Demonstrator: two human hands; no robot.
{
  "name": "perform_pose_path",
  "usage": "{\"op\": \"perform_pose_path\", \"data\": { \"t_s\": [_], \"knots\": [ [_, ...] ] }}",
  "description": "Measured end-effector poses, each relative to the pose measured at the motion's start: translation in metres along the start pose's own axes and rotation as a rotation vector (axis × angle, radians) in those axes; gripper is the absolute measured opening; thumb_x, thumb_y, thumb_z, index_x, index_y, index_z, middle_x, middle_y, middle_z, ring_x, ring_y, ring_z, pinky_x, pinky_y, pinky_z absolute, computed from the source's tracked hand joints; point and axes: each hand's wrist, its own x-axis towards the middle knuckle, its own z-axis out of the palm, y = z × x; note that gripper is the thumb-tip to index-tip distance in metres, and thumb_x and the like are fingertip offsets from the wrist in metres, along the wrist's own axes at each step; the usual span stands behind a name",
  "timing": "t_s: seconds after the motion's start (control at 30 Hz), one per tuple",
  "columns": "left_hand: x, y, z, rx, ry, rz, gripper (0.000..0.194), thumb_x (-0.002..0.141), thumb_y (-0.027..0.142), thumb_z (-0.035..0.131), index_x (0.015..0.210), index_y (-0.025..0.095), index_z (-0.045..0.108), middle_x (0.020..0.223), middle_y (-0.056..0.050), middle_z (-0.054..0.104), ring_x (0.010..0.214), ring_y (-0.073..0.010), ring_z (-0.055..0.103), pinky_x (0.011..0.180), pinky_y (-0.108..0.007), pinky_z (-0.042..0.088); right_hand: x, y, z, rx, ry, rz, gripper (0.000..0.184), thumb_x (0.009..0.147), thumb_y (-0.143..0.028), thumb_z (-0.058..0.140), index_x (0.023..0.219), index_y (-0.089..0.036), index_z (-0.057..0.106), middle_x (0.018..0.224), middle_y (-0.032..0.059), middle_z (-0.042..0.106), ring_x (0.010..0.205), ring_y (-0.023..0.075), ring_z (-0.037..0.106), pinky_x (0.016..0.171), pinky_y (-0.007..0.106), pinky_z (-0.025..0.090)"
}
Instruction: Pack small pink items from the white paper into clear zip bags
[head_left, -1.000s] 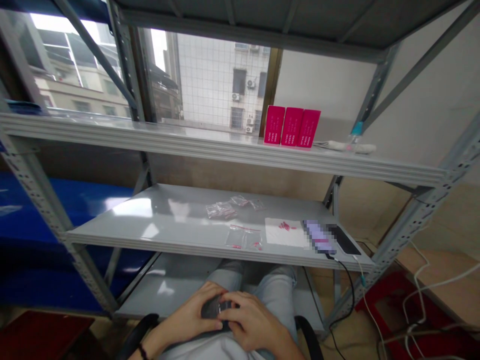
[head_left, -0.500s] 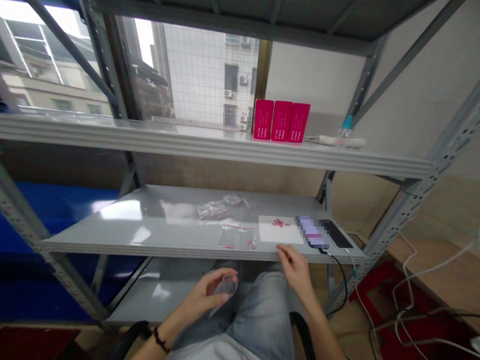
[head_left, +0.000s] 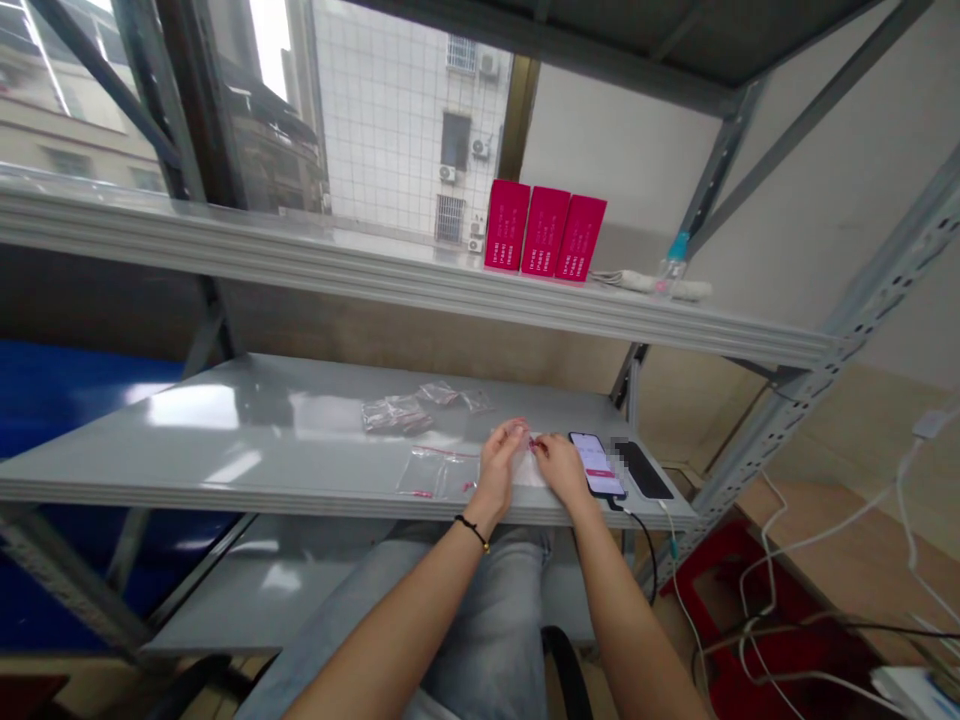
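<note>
My left hand (head_left: 501,465) is raised over the shelf's front part, fingers closed around a small clear zip bag (head_left: 519,436), mostly hidden by the hand. Close beside it, my right hand (head_left: 561,466) has its fingertips pinched at small red pieces (head_left: 533,443). Beneath both hands lies a sheet of white paper (head_left: 529,474), largely covered by them. A larger clear zip bag (head_left: 439,473) lies flat to the left, with a few red bits at its lower edge. Behind it is a pile of small clear bags (head_left: 396,413).
A lit phone (head_left: 598,464) and a dark phone-like slab (head_left: 643,470) lie right of the paper, with cables hanging off the edge. Three pink boxes (head_left: 543,232) and a blue-topped bottle (head_left: 673,265) stand on the upper shelf. A metal upright (head_left: 847,345) rises at the right.
Both hands have moved up and forward from near my lap and the shelf edge to the white paper, coming close together. The left carries the small bag. The camera view has shifted.
</note>
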Motion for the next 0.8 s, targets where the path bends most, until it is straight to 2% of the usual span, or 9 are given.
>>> {"op": "perform_pose_path", "data": {
  "t_s": [0.23, 0.43, 0.6, 0.7, 0.8],
  "knots": [
    [0.001, -0.020, -0.012, 0.096, 0.001, 0.015, 0.036, 0.074, 0.042, 0.080, 0.099, 0.018, 0.073, 0.097, -0.005, 0.071, 0.092, -0.0191, 0.064, 0.089, -0.031, 0.047, -0.003, -0.007, 0.002, -0.092, -0.053, 0.034, 0.027, 0.099, -0.020, 0.046, 0.100, -0.016, 0.072, 0.103, 0.0138, 0.069, 0.095, 0.0217, 0.064, 0.084, 0.028, 0.041],
    [0.000, -0.021, -0.011, 0.169, -0.014, 0.031, 0.036, 0.076, 0.043, 0.078, 0.101, 0.018, 0.073, 0.097, -0.005, 0.072, 0.091, -0.0192, 0.065, 0.087, -0.030, 0.048, 0.001, -0.008, 0.000, -0.099, -0.079, 0.061, 0.027, 0.100, -0.021, 0.046, 0.105, -0.015, 0.072, 0.105, 0.0147, 0.070, 0.097, 0.0208, 0.064, 0.086, 0.027, 0.042],
    [-0.001, -0.019, -0.010, 0.211, -0.017, 0.040, 0.037, 0.075, 0.045, 0.078, 0.099, 0.018, 0.073, 0.095, -0.005, 0.072, 0.089, -0.0197, 0.065, 0.085, -0.031, 0.048, 0.001, -0.008, 0.001, -0.041, -0.051, 0.038, 0.026, 0.098, -0.017, 0.048, 0.099, -0.013, 0.073, 0.103, 0.0163, 0.071, 0.097, 0.0215, 0.065, 0.087, 0.028, 0.043],
    [-0.001, -0.018, -0.010, 0.230, -0.022, 0.044, 0.038, 0.075, 0.046, 0.078, 0.100, 0.018, 0.073, 0.095, -0.005, 0.072, 0.089, -0.0197, 0.065, 0.085, -0.031, 0.048, 0.003, -0.001, -0.010, 0.032, 0.006, 0.019, 0.025, 0.095, -0.017, 0.049, 0.094, -0.011, 0.073, 0.100, 0.0171, 0.071, 0.095, 0.0229, 0.066, 0.086, 0.030, 0.044],
    [-0.002, -0.016, -0.010, 0.244, -0.038, 0.042, 0.039, 0.076, 0.046, 0.078, 0.103, 0.018, 0.073, 0.097, -0.005, 0.072, 0.089, -0.0199, 0.064, 0.083, -0.030, 0.047, 0.007, 0.008, -0.033, 0.124, 0.082, 0.007, 0.029, 0.097, -0.023, 0.047, 0.102, -0.011, 0.072, 0.102, 0.0161, 0.073, 0.094, 0.0227, 0.066, 0.085, 0.031, 0.047]
  ]
}}
